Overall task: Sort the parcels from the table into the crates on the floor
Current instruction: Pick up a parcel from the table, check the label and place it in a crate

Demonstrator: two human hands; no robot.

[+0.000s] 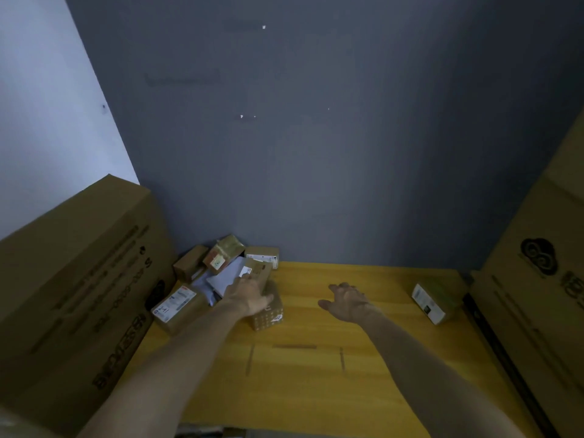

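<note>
Currently our left hand (249, 295) grips a small parcel (259, 273) atop the heap (218, 279) at the table's (316, 374) back-left, right hand (347, 300) spread empty; yanking risks toppling neighbours.

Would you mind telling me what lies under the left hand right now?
The left hand rests on a small brown parcel atop the pile, above a printed box. Its palm hides the contact, so the grip is unclear.

I see bare table (316, 374) centre and near; parcel pile (227, 279) crowds far left, tall cartons (79, 279) wall both sides.
</note>
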